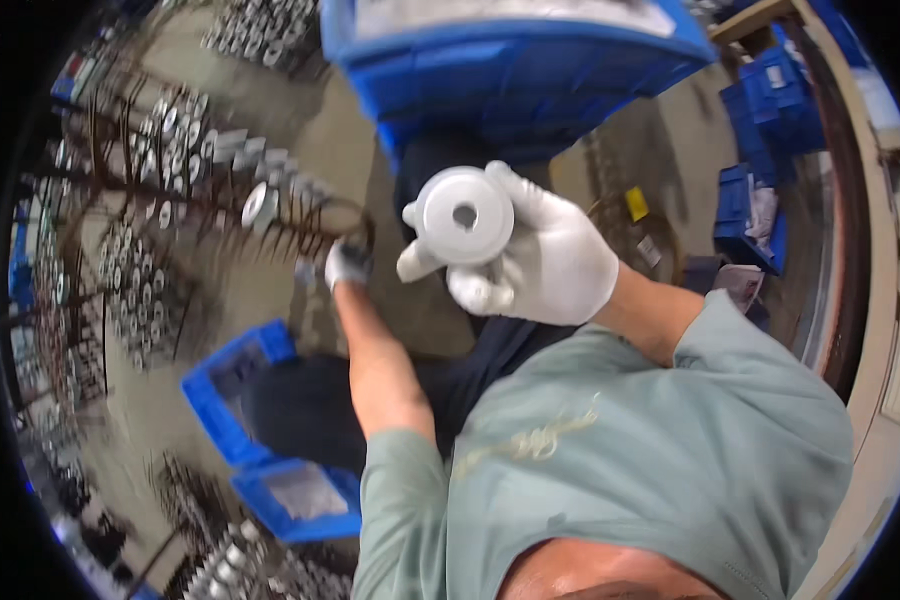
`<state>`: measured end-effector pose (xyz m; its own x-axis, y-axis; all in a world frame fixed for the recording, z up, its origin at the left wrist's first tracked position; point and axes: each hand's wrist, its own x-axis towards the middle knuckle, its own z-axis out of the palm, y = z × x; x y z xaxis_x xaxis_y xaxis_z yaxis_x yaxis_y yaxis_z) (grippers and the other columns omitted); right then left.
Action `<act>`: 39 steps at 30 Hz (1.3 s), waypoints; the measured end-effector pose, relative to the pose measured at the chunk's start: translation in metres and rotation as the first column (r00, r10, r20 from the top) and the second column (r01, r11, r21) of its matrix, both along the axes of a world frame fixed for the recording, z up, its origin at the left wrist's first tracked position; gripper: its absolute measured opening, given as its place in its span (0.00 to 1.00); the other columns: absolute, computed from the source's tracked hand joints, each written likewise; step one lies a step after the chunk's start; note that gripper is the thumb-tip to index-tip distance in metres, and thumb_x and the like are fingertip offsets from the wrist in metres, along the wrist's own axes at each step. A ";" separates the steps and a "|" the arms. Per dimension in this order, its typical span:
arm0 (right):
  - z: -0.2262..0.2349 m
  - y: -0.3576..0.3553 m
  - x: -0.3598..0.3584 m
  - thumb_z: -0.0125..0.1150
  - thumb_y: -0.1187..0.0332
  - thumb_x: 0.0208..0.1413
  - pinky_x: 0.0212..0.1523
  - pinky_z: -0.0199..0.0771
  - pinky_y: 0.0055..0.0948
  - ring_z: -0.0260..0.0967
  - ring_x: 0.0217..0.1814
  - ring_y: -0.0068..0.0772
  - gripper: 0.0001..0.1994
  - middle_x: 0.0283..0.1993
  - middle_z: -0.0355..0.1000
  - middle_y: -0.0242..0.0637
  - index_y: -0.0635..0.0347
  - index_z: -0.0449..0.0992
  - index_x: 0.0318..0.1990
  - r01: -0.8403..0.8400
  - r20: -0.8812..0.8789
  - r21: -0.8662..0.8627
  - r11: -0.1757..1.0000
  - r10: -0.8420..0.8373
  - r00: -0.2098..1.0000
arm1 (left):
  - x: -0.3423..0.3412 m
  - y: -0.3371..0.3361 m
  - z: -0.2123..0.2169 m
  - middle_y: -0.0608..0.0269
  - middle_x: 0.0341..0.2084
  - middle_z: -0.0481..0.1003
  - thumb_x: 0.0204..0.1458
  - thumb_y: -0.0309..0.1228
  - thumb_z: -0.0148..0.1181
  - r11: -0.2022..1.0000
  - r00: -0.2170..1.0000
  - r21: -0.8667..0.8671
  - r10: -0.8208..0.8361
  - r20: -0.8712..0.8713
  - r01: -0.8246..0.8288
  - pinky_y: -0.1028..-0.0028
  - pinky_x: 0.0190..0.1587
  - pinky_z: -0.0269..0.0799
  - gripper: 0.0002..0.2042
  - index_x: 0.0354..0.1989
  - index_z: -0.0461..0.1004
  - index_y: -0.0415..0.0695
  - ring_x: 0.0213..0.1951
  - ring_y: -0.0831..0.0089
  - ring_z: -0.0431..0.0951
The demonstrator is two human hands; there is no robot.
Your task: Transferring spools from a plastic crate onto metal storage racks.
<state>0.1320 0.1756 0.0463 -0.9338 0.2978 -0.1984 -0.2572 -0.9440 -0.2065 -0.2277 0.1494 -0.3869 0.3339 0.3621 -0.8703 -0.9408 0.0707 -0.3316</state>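
In front of my chest, my right hand [540, 250], in a white glove, is closed around the edge of a round light-grey flanged part [440, 218]. That part has a raised rim and a hole through its centre, and it faces up toward the view. My left hand [346, 264], also gloved in white, reaches out to the left, close to the end of a hanging rack [300, 225] with many thin prongs. Its fingers are small and blurred, with a dark patch beside them, so whether they grip anything is unclear.
A large blue crate [510, 80] stands ahead of me. Prongs to the left carry many grey metal parts [130, 290]. Low blue bins [235, 375] are beside my leg, and further blue bins [750, 215] sit at the right by a long pale ledge [870, 290].
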 end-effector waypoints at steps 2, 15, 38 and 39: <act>0.002 0.026 0.012 0.42 0.42 0.66 0.36 0.73 0.27 0.69 0.31 0.40 0.35 0.58 0.67 0.63 0.69 0.60 0.64 0.051 -0.018 0.240 0.969 -0.048 0.999 | 0.037 -0.021 -0.001 0.65 0.27 0.76 0.56 0.37 0.54 0.997 0.976 0.022 -0.073 -0.205 0.079 0.62 0.37 0.66 0.08 0.30 0.75 0.49 0.31 0.64 0.75; 0.090 0.266 0.087 0.62 0.60 0.45 0.49 0.75 0.31 0.75 0.42 0.41 0.24 0.44 0.77 0.45 0.65 0.75 0.50 -0.925 0.052 0.276 -0.261 -0.957 0.286 | 0.065 -0.029 0.049 0.68 0.27 0.75 0.54 0.39 0.59 0.999 0.671 0.041 0.022 -0.741 0.013 0.62 0.36 0.67 0.07 0.30 0.75 0.51 0.32 0.66 0.74; 0.097 0.235 0.091 0.61 0.70 0.54 0.42 0.76 0.27 0.77 0.37 0.33 0.12 0.41 0.80 0.38 0.62 0.80 0.45 -0.785 -0.449 0.357 -0.506 -0.830 0.331 | 0.057 -0.047 -0.011 0.60 0.40 0.75 0.55 0.40 0.59 0.994 0.687 0.077 0.105 -0.719 -0.071 0.65 0.46 0.68 0.13 0.41 0.75 0.44 0.40 0.64 0.74; 0.096 0.213 0.069 0.59 0.75 0.56 0.42 0.75 0.24 0.77 0.38 0.29 0.10 0.43 0.80 0.36 0.63 0.80 0.45 -0.647 -0.497 0.510 -0.566 -0.808 0.315 | -0.021 -0.099 -0.049 0.64 0.39 0.76 0.60 0.39 0.50 0.960 0.690 0.270 0.241 -0.683 -0.068 0.62 0.47 0.67 0.11 0.41 0.76 0.49 0.44 0.61 0.74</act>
